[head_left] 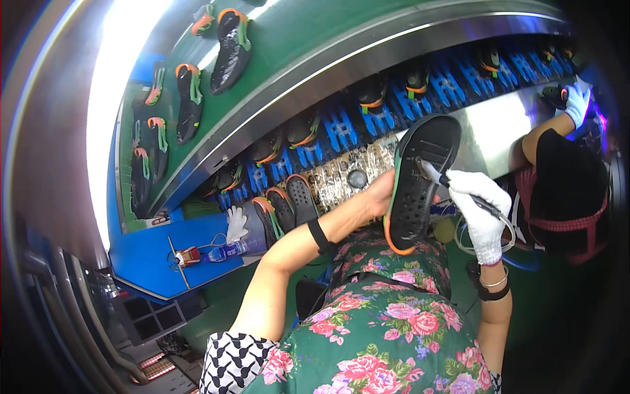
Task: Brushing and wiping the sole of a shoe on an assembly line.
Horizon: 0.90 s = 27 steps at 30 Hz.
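Note:
A black shoe sole point(412, 203) with a green and orange edge is held up in front of me, its holed face toward me. My left hand point(382, 191), bare, grips it by the left side; most of the fingers are hidden behind it. My right hand point(482, 207), in a white glove, is closed around a brush point(434, 173) with a dark handle, from which a thin tube seems to run. The pale bristles touch the middle of the sole's face.
Several soles point(300, 200) stand left of my left forearm. Beyond runs a conveyor with blue racks point(341, 131) carrying more soles; a green belt point(289, 52) lies above it. A blue table point(147, 262) holds a bottle point(226, 252) and a white glove point(236, 223). A co-worker's gloved hand point(577, 105) is at far right.

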### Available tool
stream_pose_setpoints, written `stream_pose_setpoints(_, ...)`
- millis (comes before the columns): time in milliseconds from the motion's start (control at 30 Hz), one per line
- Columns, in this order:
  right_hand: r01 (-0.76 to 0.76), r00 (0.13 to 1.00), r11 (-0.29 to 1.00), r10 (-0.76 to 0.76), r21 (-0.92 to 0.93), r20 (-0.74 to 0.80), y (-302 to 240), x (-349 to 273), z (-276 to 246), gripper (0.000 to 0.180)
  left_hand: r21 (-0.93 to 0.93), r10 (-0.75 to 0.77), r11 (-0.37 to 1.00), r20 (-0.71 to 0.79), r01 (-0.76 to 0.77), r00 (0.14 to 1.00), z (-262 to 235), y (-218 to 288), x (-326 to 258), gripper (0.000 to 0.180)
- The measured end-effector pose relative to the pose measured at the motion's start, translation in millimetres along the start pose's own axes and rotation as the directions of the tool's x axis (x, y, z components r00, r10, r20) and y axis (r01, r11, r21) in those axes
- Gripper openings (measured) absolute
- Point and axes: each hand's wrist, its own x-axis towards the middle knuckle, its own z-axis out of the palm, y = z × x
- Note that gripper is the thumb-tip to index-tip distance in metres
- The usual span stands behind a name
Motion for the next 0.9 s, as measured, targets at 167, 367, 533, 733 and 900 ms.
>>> stream_pose_setpoints(167, 0.178, 0.974, 0.975, -0.155, -0.133, 0.163, -8, 7, -4, 0.016, 0.187, 0.11, 0.978, -0.089, -0.092, 0.99, -6, -15, -10, 0.046)
stream_pose_setpoints(367, 0.192, 0.976, 0.963, -0.168, -0.187, 0.138, -23, -14, 16, 0.017, 0.232, 0.062, 0.97, 0.032, -0.068, 0.998, -28, -18, -36, 0.046)
stream_pose_setpoints(533, 0.214, 0.977, 0.956, -0.211, -0.203, 0.035, -38, -27, 26, 0.015, -0.458, 0.211, 0.885, 0.233, -0.085, 0.949, 22, -10, -60, 0.066)
stream_pose_setpoints(733, 0.429, 0.897, 0.845, -0.439, -0.319, 0.046, -50, -13, 30, 0.024, -0.369, 0.244, 0.921, 0.307, -0.121, 0.92, -5, -19, -54, 0.093)
stream_pose_setpoints(900, 0.459, 0.88, 0.794, -0.467, -0.398, 0.084, -57, -10, 24, 0.03, -0.425, 0.22, 0.892, 0.11, -0.154, 0.969, 52, -25, -44, 0.104)
